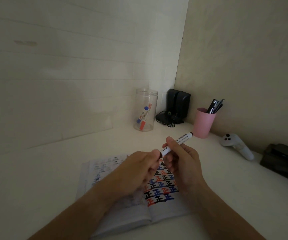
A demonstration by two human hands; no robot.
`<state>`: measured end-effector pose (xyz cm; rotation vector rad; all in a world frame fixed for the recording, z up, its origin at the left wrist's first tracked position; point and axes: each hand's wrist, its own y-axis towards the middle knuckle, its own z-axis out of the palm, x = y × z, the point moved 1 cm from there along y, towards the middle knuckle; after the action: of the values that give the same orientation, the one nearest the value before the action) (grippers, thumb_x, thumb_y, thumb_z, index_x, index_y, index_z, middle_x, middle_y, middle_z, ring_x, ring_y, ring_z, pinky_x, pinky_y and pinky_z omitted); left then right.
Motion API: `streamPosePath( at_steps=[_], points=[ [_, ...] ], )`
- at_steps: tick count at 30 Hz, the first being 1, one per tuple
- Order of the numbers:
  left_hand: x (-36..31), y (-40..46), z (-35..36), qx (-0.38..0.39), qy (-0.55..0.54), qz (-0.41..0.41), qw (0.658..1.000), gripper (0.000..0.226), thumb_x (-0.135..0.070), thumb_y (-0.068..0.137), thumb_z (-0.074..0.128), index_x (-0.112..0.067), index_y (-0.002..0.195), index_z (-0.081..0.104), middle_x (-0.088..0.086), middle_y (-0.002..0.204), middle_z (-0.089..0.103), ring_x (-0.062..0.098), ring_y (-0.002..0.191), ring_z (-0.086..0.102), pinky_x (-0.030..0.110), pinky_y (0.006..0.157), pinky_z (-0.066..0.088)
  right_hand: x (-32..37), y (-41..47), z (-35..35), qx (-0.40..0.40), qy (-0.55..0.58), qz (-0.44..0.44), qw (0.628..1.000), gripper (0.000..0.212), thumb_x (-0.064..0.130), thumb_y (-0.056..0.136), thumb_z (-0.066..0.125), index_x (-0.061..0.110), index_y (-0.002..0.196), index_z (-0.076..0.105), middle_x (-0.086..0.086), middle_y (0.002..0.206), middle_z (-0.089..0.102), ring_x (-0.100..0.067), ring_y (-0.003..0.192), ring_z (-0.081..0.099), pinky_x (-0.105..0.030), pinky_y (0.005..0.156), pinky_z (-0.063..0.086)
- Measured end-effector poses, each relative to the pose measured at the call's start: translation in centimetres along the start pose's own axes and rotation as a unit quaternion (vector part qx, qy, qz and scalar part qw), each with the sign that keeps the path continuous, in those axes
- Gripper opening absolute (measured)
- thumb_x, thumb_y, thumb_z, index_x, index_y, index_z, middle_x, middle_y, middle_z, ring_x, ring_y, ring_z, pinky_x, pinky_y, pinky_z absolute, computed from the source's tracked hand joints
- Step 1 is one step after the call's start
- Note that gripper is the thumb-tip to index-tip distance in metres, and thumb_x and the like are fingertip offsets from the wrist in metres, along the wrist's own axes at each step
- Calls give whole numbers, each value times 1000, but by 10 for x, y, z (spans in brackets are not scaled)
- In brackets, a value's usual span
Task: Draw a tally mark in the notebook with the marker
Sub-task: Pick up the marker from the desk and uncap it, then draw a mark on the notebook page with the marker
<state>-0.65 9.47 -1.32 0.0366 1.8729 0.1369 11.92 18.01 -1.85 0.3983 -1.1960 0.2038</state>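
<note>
An open notebook (162,207) lies on the white desk, its right page filled with black, blue and red tally characters. Above it, my right hand (181,158) grips the white barrel of a marker (183,140) that points up and to the right. My left hand (138,172) is closed around the marker's near end, where the cap sits; the cap itself is hidden by my fingers. Both hands hover over the upper part of the page.
A clear jar (145,110) with a blue and a red marker stands at the back. Black speakers (178,105) fill the corner. A pink cup (204,122) of pens, a white controller (236,146) and a dark box (283,161) line the right wall.
</note>
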Motion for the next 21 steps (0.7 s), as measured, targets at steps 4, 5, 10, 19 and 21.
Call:
streamPosePath(
  at_steps=[4,5,10,19,21],
  points=[
    [3,-12,-22,56,-191,-41,979,49,-43,105,27,-21,63,41,-9,50,28,11,41,20,27,42,15,20,12,-28,-54,165,22,985,22,14,98,60,3,84,72,-7,70,63,-10,54,57,-19,48,51],
    [6,-15,-25,14,-103,-7,995,49,-44,105,28,-19,65,41,-9,52,30,11,44,24,26,44,20,24,9,-31,-38,135,17,990,21,15,99,59,2,89,73,-8,71,65,-12,56,60,-20,52,53],
    [17,-14,-22,-64,324,145,933,32,-49,102,35,-29,92,57,-13,82,65,3,74,59,23,66,45,32,-27,-31,32,-17,23,999,18,12,88,68,-2,97,74,-13,72,70,-18,62,66,-24,56,55],
    [31,-11,-22,-31,426,203,881,20,-44,87,65,-36,106,67,-15,103,67,6,91,54,25,78,46,17,-65,-66,-17,-217,21,976,13,-4,83,72,4,75,77,-15,61,69,-23,57,60,-35,55,50],
    [33,-10,-21,-30,420,195,886,20,-44,86,67,-37,105,67,-15,103,67,7,92,54,27,78,47,13,-67,-66,-15,-253,1,967,11,-1,83,75,6,75,76,-16,63,70,-22,58,61,-38,58,51]
  ],
)
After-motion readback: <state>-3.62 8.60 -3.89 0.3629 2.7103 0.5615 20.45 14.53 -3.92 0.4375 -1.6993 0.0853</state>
